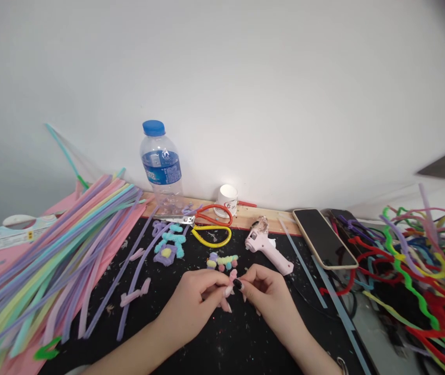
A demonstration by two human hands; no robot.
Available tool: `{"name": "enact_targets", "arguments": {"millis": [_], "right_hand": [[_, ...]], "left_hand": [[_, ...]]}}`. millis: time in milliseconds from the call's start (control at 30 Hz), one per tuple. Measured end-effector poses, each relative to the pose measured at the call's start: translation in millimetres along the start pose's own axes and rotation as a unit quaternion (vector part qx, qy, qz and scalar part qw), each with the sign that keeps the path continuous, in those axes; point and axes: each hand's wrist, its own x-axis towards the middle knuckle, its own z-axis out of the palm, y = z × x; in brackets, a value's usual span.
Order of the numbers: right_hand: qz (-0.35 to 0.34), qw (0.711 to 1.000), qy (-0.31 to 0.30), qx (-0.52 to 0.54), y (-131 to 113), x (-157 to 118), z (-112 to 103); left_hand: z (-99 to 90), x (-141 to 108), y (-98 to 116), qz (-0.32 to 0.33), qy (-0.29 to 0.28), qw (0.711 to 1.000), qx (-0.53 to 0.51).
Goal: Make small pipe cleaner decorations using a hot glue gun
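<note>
Between left hand (193,302) and right hand (271,297), a small pink fuzzy piece (233,274) is pinched at the fingertips.
Both hands are closed narrowly on the piece, partly hiding it; something so small and soft probably calls for light pressure, one pinch steadying while the other works. Just beyond the hands lies a bumpy pastel strip (226,262); past the right hand, a pale pink glue gun (269,250); farther ahead of the left hand, scissors (193,221).
</note>
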Motion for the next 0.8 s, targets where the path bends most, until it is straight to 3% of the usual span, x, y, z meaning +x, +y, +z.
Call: {"name": "enact_targets", "arguments": {"millis": [267, 367, 467, 633, 800], "right_hand": [[-0.022, 0.999, 0.030, -0.007, -1, -2, 0], [-0.088, 0.991, 0.083, -0.049, 1, -3, -2], [-0.200, 0.961, 0.122, -0.147, 1, -5, -5], [-0.341, 0.903, 0.071, -0.252, -2, -11, -5], [-0.362, 0.882, 0.042, -0.298, -2, -17, -4]], "left_hand": [[-1.7, 6, -1, -0.079, -0.002, 0.988, -0.133], [-3.7, 6, 0, -0.099, 0.001, 0.983, -0.153], [-6.2, 6, -1, -0.120, 0.017, 0.975, -0.185], [-7.7, 7, -2, -0.113, -0.022, 0.965, -0.235], [-7.2, 6, 0, -0.114, -0.044, 0.963, -0.241]]}}
